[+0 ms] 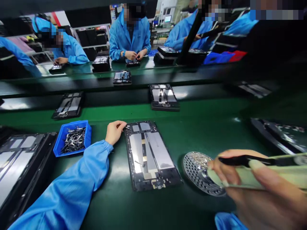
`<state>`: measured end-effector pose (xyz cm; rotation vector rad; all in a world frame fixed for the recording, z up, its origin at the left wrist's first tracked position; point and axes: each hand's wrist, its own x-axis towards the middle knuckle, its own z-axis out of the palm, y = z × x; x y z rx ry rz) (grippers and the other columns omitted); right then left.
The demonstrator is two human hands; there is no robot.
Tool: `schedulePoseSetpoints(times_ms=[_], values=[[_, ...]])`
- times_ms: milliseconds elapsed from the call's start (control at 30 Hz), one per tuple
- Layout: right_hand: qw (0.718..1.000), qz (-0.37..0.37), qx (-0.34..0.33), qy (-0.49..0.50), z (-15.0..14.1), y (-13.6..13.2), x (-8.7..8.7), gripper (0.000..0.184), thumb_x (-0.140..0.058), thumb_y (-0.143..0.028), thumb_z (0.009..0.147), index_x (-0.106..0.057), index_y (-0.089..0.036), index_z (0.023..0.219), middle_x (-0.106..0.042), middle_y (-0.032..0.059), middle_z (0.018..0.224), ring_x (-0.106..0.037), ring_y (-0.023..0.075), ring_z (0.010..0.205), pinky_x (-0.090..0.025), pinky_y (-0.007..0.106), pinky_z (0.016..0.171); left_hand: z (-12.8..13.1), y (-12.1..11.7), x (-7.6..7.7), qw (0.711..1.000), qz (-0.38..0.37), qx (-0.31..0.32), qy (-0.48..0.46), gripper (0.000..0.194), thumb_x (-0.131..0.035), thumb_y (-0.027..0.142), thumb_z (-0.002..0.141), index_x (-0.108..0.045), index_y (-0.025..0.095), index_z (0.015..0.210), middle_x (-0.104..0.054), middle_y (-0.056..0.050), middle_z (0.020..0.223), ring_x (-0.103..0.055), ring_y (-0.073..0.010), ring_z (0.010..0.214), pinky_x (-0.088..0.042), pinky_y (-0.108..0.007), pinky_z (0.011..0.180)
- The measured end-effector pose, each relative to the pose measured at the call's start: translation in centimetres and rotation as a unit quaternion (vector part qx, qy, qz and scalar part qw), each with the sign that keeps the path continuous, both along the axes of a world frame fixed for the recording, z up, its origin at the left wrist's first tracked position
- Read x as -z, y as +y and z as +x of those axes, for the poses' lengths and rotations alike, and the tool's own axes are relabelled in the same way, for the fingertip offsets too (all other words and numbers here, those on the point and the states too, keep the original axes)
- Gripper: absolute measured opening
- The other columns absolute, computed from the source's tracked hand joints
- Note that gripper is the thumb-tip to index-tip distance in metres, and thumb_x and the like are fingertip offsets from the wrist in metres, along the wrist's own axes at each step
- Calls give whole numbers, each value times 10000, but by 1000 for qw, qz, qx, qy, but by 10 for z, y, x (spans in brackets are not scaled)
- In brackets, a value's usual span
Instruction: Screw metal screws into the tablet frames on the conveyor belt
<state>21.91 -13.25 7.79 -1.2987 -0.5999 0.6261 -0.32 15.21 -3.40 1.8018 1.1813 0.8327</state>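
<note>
An opened tablet lies face down on the green bench, its silver inner plate and dark ribbon cables showing. At its far left corner, my left hand pinches a small black-and-silver part between thumb and fingertips. A similar loose small part rests on the silver plate. On the right, my right hand is wrapped round a pale green electric screwdriver with a black lever. Its nose points left over a round perforated screw tray holding small screws. The bit's exact contact is blurred.
A blue bin of small parts stands left of my arm, beside stacked tablets. More opened tablets lie on the line beyond. Dark trays sit at right. Several co-workers in blue work opposite.
</note>
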Motion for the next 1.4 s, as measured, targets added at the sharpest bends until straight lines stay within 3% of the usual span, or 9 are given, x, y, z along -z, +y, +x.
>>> schedulePoseSetpoints(times_ms=[167,333,567,767,900,1033,1200,1333,1400], values=[[998,31,-37,35,-31,37,-7,343,-907,-570,672,-815,-246,736,-533,24,441,-520,186,431,-454,355,469,7,12,7,999,40,-12,12,196,-655,302,923,-780,166,857,-766,-35,746,-692,-175,650,-548,-271,696],[995,47,-81,20,-35,54,1,366,-903,-565,706,-802,-215,748,-506,-5,424,-494,143,409,-458,322,467,4,7,10,993,108,2,49,157,-681,205,943,-803,236,848,-817,-28,928,-746,-203,892,-538,-287,907],[994,54,-93,-6,-38,63,3,345,-878,-535,755,-792,-201,773,-508,-9,430,-509,153,405,-485,337,465,7,5,17,983,151,32,97,146,-648,249,1002,-767,229,921,-763,-56,853,-707,-202,843,-514,-280,873],[995,52,-79,-10,-43,66,1,308,-866,-532,754,-814,-229,755,-492,0,422,-492,163,397,-495,363,460,1,-3,20,984,128,85,85,58,-733,171,921,-741,228,918,-802,-59,962,-749,-218,950,-557,-289,920],[995,54,-84,-4,-43,69,2,309,-865,-523,759,-810,-219,761,-495,-8,419,-494,152,395,-498,343,466,-1,-5,22,993,81,75,40,97,-703,161,945,-758,219,1000,-818,-70,1140,-784,-225,1012,-601,-338,987],[992,70,-107,-7,-47,81,-1,321,-862,-511,765,-799,-196,768,-495,-18,409,-501,148,382,-484,317,441,1,2,22,998,21,62,-11,95,-730,145,910,-790,186,972,-827,-66,1115,-803,-216,993,-645,-306,926],[987,103,-119,9,-60,123,-2,339,-896,-505,708,-781,-186,724,-480,-41,384,-456,125,331,-492,313,414,3,4,20,999,-5,39,-35,104,-726,220,926,-824,187,911,-837,-62,986,-799,-249,965,-632,-356,943],[988,113,-108,10,-76,175,4,333,-887,-500,693,-714,-216,667,-481,-59,389,-460,129,351,-538,336,451,7,6,19,998,-30,33,-52,245,-728,142,891,-797,189,1121,-838,-50,989,-793,-212,963,-617,-314,921],[988,112,-104,-3,-84,201,11,336,-871,-501,705,-677,-231,650,-489,-60,390,-471,137,364,-560,346,470,8,10,18,997,-44,34,-49,218,-759,132,854,-809,180,1060,-837,-54,975,-789,-207,925,-608,-308,908]])
